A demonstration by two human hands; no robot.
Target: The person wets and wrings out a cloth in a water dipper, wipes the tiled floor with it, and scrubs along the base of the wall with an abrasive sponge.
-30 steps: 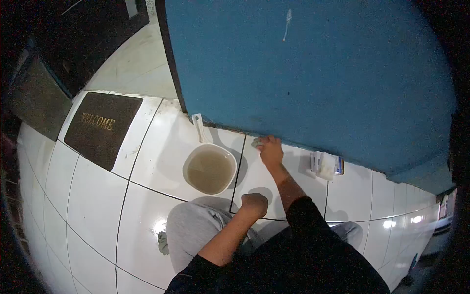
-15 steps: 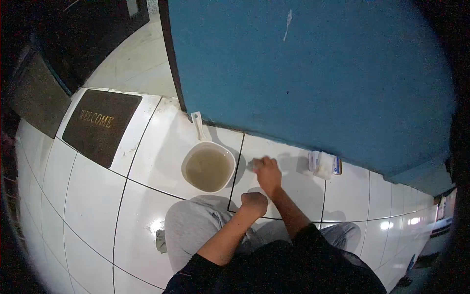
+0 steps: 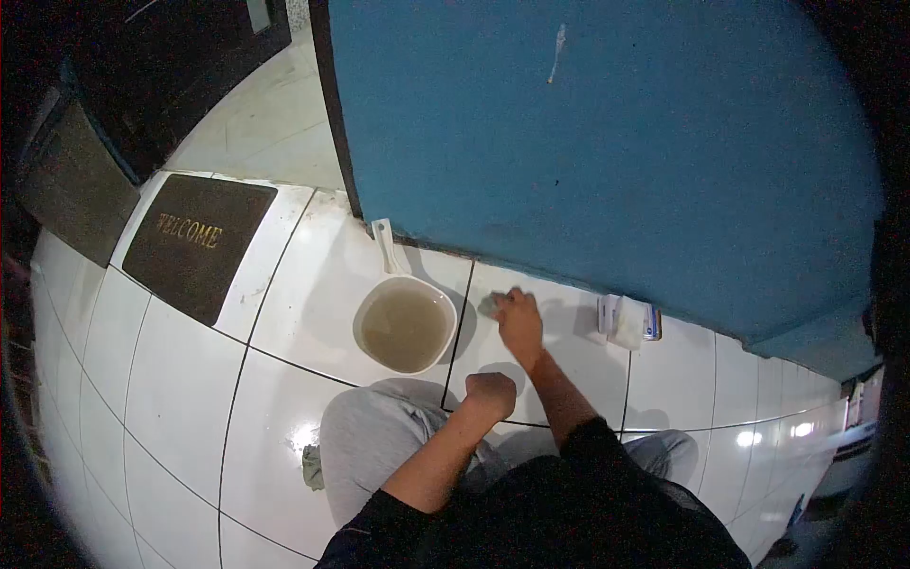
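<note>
My right hand presses a small greyish piece on the white floor tile near the foot of the blue wall. Whether that piece is cloth or sponge does not show. Closer to my knees, my left hand is closed in a fist above the floor; anything inside it is hidden. Left of both hands stands a white water dipper holding cloudy brownish water, its handle pointing toward the wall.
A blue wall rises in front. By its base to the right is a small box with a white block against it. A dark WELCOME mat lies at left. A grey-green cloth rests beside my left knee.
My right hand has shifted slightly up toward the wall with the greyish piece. The left fist and the dipper have stayed in place.
</note>
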